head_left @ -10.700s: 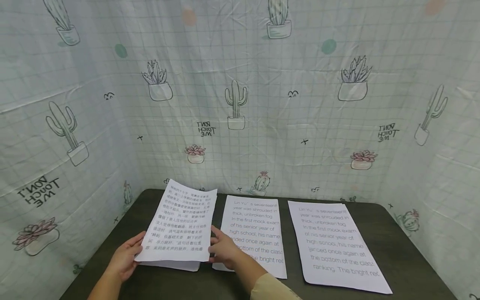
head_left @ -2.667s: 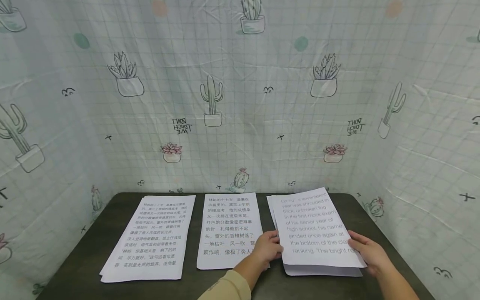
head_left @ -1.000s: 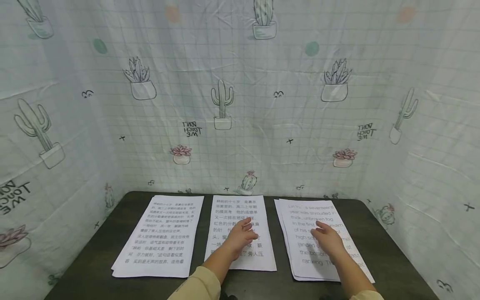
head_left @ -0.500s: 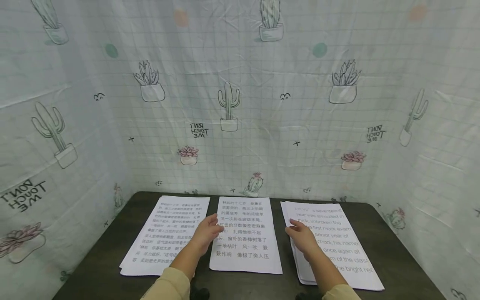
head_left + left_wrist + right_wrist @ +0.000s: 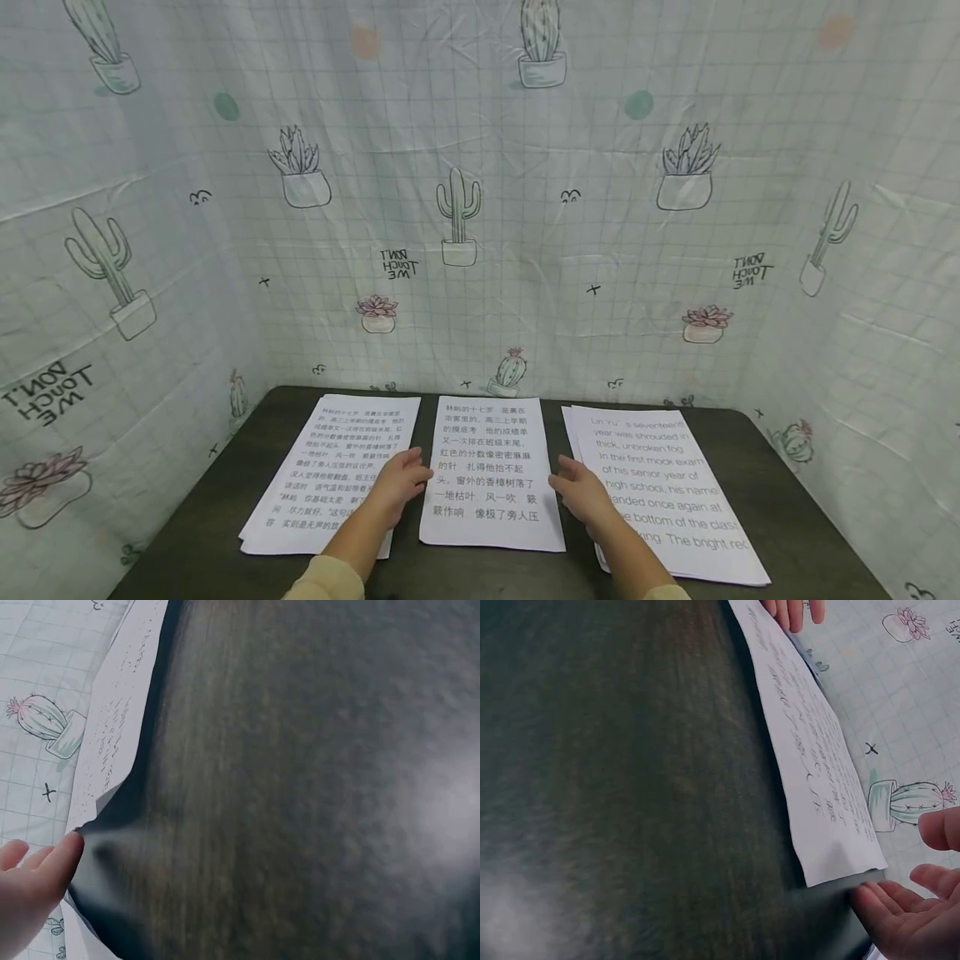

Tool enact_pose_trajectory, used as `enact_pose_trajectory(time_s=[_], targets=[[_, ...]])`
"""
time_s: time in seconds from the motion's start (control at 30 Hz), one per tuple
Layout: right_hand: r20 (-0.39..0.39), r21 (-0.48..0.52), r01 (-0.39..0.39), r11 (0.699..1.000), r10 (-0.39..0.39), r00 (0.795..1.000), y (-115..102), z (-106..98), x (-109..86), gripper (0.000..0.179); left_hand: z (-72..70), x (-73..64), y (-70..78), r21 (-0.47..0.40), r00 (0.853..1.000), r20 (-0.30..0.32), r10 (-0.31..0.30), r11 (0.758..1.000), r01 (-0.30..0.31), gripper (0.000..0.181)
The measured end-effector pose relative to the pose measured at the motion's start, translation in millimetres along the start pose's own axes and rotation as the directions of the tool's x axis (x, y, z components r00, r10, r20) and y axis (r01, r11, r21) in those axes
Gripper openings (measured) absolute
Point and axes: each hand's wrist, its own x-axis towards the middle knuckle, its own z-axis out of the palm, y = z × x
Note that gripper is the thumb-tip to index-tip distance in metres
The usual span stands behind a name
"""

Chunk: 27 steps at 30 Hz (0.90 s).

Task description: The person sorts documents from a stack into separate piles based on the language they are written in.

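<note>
A sheet of paper with printed Chinese text (image 5: pixel 487 529) lies in the middle of the table. My left hand (image 5: pixel 399 485) is at its left edge, and my right hand (image 5: pixel 587 498) is at its right edge. Both hands have relaxed fingers and grip nothing. In the left wrist view, the left hand's fingertips (image 5: pixel 73 844) are right by the paper's edge; whether they touch it I cannot tell. From the right wrist view, the fingers (image 5: pixel 874 896) sit just beyond the sheet's (image 5: pixel 832 859) end.
To the left lies a slightly fanned stack of Chinese-text sheets (image 5: pixel 315 500), partly behind the left forearm. At the right is a stack of English-text sheets (image 5: pixel 675 492), partly covered by the right forearm. Behind the dark table (image 5: pixel 480 575) hangs a cactus-print cloth (image 5: pixel 570 167).
After letting go of the right stack, both hands moved leftward to either side of the middle sheet. Long before, English text lay in the middle and the hands held up a left-hand sheet.
</note>
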Motion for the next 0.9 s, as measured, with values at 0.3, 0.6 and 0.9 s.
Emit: enact_pose_trajectory(time_s=[0.3,0.6,0.9], targets=[[0.087,0.193,-0.092,0.977,0.076,0.993,5,-4,-8.8,0.058,-12.4,-5.8,-11.6,-0.084,0.992,0.099,-0.082,0.992,0.091,0.064],[0.226,0.342,-0.173,0.923,0.098,0.969,21,-11,-15.0,0.061,-18.3,-13.5,-23.9,-0.162,0.968,0.210,-0.140,0.971,0.176,0.067],[0.416,0.360,-0.198,0.912,0.034,0.909,35,-17,-18.4,0.071,-18.2,-17.9,-34.3,-0.160,0.950,0.292,-0.110,0.974,0.162,0.069]])
